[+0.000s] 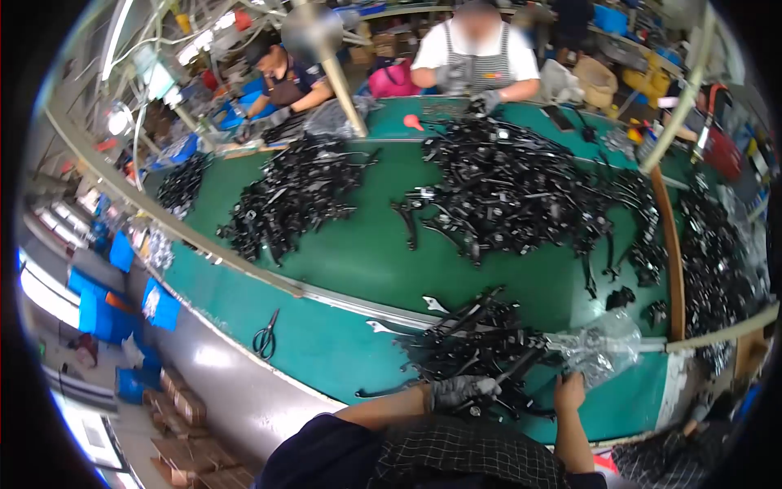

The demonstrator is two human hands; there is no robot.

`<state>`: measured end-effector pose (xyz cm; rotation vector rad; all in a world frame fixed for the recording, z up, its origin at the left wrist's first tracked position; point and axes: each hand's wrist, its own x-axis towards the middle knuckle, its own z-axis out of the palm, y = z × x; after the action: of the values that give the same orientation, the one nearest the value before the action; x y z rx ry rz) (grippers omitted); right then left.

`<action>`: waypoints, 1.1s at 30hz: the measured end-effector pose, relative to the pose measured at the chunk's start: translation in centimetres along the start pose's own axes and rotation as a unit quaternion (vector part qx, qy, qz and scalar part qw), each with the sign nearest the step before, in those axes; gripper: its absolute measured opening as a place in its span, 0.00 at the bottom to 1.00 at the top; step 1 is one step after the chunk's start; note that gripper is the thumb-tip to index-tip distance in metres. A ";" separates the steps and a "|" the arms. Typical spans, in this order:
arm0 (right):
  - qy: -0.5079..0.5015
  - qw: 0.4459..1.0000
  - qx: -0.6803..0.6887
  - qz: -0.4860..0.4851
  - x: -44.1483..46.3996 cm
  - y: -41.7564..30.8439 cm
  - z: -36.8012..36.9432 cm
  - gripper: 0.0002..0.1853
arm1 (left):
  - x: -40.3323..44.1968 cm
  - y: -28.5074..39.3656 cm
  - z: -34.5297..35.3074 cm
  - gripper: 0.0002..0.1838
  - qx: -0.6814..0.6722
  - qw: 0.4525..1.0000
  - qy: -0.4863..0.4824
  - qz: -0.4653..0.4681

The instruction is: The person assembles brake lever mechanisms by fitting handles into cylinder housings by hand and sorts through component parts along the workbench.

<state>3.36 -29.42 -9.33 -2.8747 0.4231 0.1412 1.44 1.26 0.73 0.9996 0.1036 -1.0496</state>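
My left hand [463, 392], in a dark grey glove, lies at the near edge of a heap of black metal parts [481, 334]. Its fingers are bent against a dark part, and I cannot make out whether they grip it. Bare, my right hand [569, 391] is closed on the lower edge of a clear plastic bag [604, 346]. The bag looks crumpled and stands to the right of the heap. Two silvery wrench-like ends stick out at the heap's left side.
Black-handled scissors [265, 338] lie at the left on the green table [326, 334]. A metal rail [366, 308] crosses the table. Beyond it are larger piles of black parts [513, 187]. Two people work across the table. A wooden divider [671, 253] stands at the right.
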 end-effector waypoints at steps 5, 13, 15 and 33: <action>-0.043 0.993 0.082 0.072 -0.8 -3.1 -1.8 0.13 | 0.2 -0.4 0.2 0.22 0.030 0.999 0.035 0.015; -0.106 0.887 0.343 -0.290 -10.4 -10.4 -11.6 0.10 | -1.1 0.1 3.6 0.20 0.014 0.999 -0.023 0.024; -0.086 0.889 0.327 -0.310 -11.1 -10.2 -12.0 0.09 | -1.3 -0.3 3.6 0.19 0.049 0.998 -0.029 0.037; -0.045 0.808 0.409 -0.421 -11.4 -9.9 -13.6 0.13 | -2.0 1.8 4.5 0.23 0.278 0.947 -0.146 0.074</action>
<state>-3.76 -20.39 7.38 -1.9277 -0.6758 -0.0587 0.09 -0.44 5.48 1.3175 -0.5301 -1.1000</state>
